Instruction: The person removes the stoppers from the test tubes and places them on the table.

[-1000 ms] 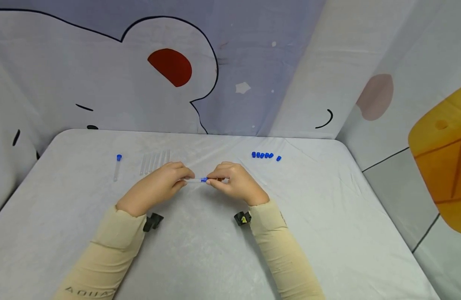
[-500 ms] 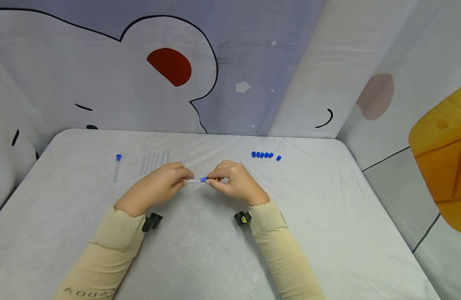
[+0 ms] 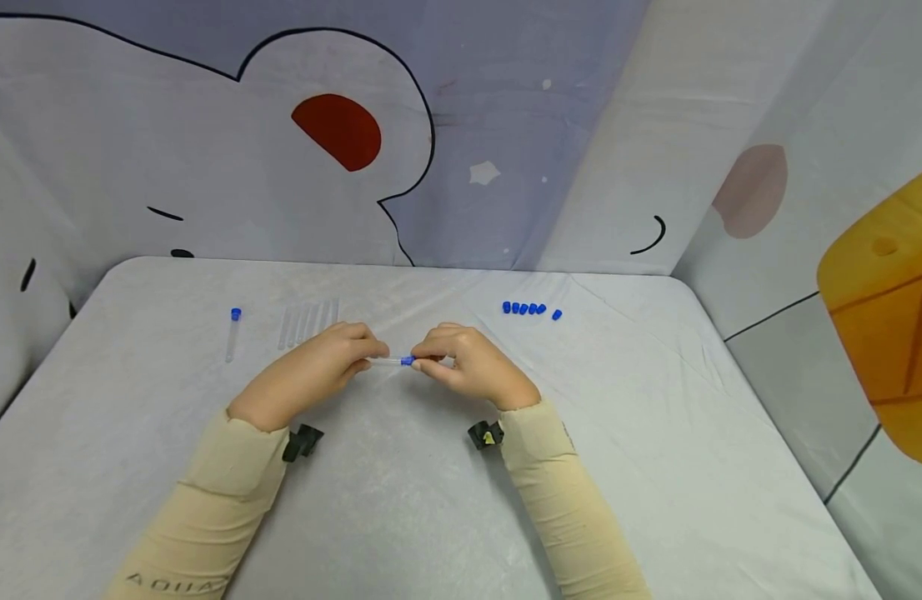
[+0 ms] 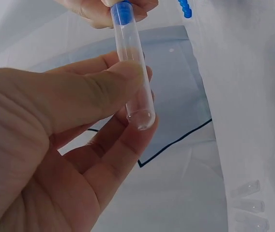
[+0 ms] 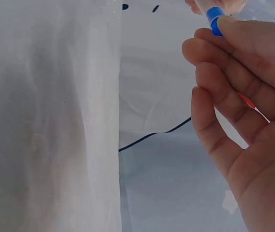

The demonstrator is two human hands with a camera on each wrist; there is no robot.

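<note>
My left hand (image 3: 322, 367) grips a clear test tube (image 4: 133, 72) between thumb and fingers, near its rounded closed end. At the tube's other end sits a blue cap (image 4: 123, 13), which my right hand (image 3: 468, 362) pinches with thumb and forefinger. In the right wrist view the blue cap (image 5: 215, 20) shows at the thumb tip, while the other fingers curl loosely apart from it. Seen from the head, the tube (image 3: 386, 362) lies roughly level between both hands, above the middle of the table.
Several uncapped clear tubes (image 3: 307, 323) lie side by side behind my left hand. Farther left is one tube with a blue cap (image 3: 236, 314). Several loose blue caps (image 3: 524, 308) stand in a row at the back right, with a single cap (image 3: 557, 315) slightly apart. A white cloth covers the table (image 3: 694, 433).
Both hands stay almost in place on the tube and its cap. The tube's tilt shifts very slightly; the things on the table keep their places.
</note>
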